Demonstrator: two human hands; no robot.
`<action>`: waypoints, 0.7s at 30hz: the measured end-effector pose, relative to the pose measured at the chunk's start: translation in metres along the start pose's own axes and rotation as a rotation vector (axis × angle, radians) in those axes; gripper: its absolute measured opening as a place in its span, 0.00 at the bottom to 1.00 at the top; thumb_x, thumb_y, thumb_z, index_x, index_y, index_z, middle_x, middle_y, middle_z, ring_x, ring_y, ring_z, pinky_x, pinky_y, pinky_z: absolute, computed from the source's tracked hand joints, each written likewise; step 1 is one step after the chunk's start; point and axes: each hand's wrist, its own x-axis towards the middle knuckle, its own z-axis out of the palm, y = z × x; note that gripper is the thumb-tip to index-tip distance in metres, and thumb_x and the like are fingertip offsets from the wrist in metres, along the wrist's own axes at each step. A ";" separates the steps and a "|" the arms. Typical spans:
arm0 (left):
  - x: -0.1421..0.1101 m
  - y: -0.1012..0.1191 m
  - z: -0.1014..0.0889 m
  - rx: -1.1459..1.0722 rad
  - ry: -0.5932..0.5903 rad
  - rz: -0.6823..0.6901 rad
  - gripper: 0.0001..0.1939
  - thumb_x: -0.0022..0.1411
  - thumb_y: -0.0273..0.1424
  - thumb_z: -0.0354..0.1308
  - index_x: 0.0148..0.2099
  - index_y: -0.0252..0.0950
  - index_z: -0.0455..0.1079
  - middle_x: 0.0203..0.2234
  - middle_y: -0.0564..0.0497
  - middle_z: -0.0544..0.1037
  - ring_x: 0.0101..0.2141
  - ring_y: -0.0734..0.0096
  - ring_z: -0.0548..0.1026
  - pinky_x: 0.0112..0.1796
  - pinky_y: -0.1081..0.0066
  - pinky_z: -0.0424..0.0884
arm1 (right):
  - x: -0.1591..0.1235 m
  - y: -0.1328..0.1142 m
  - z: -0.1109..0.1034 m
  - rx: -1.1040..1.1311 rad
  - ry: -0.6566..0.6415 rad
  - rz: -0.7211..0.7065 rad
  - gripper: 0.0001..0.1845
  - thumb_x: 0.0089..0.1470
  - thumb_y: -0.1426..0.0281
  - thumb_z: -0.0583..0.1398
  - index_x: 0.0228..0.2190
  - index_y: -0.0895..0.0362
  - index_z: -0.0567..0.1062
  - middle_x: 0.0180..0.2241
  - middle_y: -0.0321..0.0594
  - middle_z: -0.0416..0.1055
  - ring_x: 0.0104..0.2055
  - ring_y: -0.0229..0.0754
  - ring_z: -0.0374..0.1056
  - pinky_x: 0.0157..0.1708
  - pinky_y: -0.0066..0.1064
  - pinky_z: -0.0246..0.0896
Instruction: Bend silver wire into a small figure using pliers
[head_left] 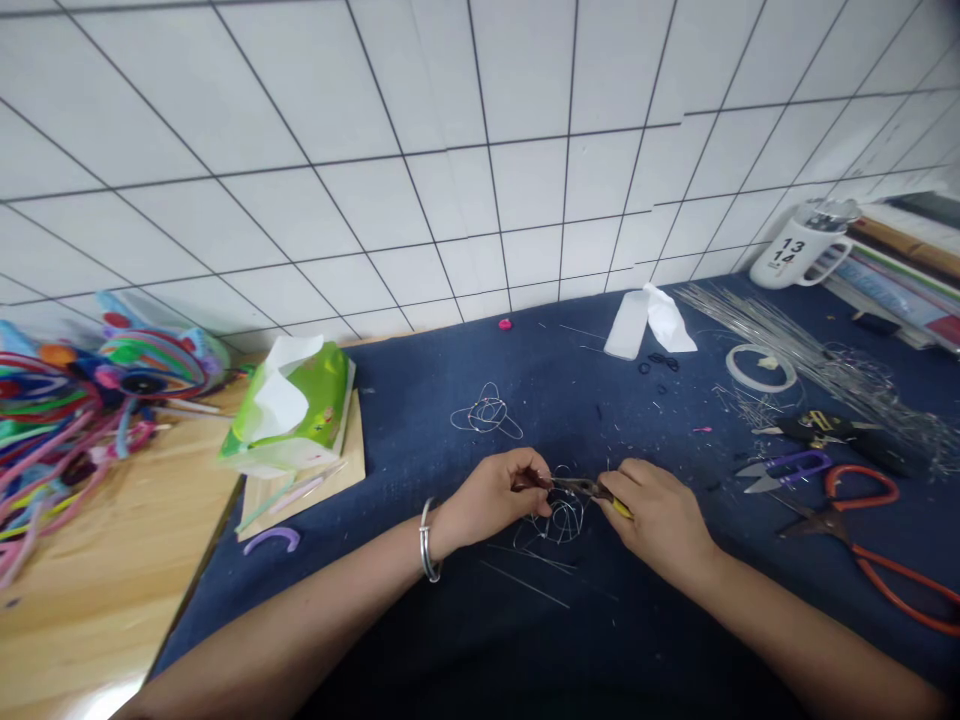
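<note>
My right hand (pixel 660 512) is closed round the yellow handles of a pair of pliers (pixel 582 486), whose jaws point left toward my other hand. Pinched at the fingertips, my left hand (pixel 499 495) holds a thin silver wire at the plier tips. Beneath both hands lies a loose tangle of bent wire (pixel 564 520) on the blue cloth. Exactly where the jaws meet the wire is too small to make out. Several straight wire pieces (pixel 529 583) lie just in front. Another looped wire shape (pixel 486 412) rests farther back.
On the right lie red-handled scissors (pixel 832 522), purple snips (pixel 787 467), black cutters (pixel 821 428), a wire bundle (pixel 795 345) and a clear ring spool (pixel 760 369). A white mug (pixel 795 250) stands behind them. At left are a green tissue pack (pixel 319 400) and colourful pipe cleaners (pixel 60 430).
</note>
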 end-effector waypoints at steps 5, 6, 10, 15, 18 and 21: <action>0.000 -0.002 0.001 -0.031 -0.008 0.016 0.07 0.55 0.24 0.53 0.38 0.34 0.64 0.26 0.52 0.75 0.31 0.72 0.75 0.33 0.71 0.69 | 0.000 0.000 0.000 0.018 0.008 0.010 0.06 0.53 0.68 0.53 0.30 0.55 0.69 0.27 0.37 0.61 0.31 0.36 0.58 0.33 0.28 0.50; 0.000 -0.002 0.001 -0.034 -0.009 0.018 0.07 0.55 0.24 0.53 0.38 0.34 0.64 0.26 0.52 0.74 0.31 0.72 0.75 0.33 0.71 0.69 | 0.000 0.000 0.000 0.025 0.011 0.010 0.06 0.53 0.68 0.53 0.30 0.55 0.69 0.27 0.37 0.61 0.31 0.36 0.58 0.33 0.28 0.51; 0.001 -0.003 0.002 -0.032 -0.001 0.025 0.07 0.54 0.23 0.52 0.38 0.34 0.64 0.26 0.53 0.74 0.31 0.72 0.75 0.33 0.71 0.69 | -0.001 0.000 0.000 0.038 0.017 0.010 0.07 0.53 0.68 0.53 0.30 0.55 0.69 0.27 0.37 0.61 0.32 0.37 0.58 0.33 0.28 0.51; 0.001 -0.002 0.003 -0.026 0.011 0.031 0.06 0.54 0.23 0.52 0.37 0.34 0.64 0.27 0.53 0.73 0.31 0.72 0.75 0.32 0.72 0.69 | 0.000 -0.001 0.000 0.037 0.000 0.017 0.07 0.53 0.67 0.52 0.29 0.55 0.69 0.27 0.37 0.61 0.31 0.37 0.58 0.32 0.28 0.51; 0.001 -0.002 0.003 -0.018 0.018 0.028 0.05 0.55 0.23 0.52 0.36 0.34 0.63 0.26 0.53 0.72 0.31 0.72 0.75 0.32 0.72 0.69 | 0.000 -0.001 0.001 0.041 -0.004 0.012 0.07 0.53 0.68 0.53 0.29 0.55 0.69 0.27 0.37 0.61 0.31 0.36 0.58 0.32 0.28 0.51; 0.001 -0.001 0.003 -0.018 0.015 0.024 0.05 0.55 0.23 0.52 0.36 0.34 0.63 0.26 0.53 0.72 0.30 0.72 0.75 0.32 0.72 0.69 | 0.000 -0.002 0.002 0.044 -0.003 0.007 0.07 0.53 0.68 0.53 0.29 0.55 0.69 0.27 0.37 0.61 0.31 0.36 0.58 0.32 0.28 0.51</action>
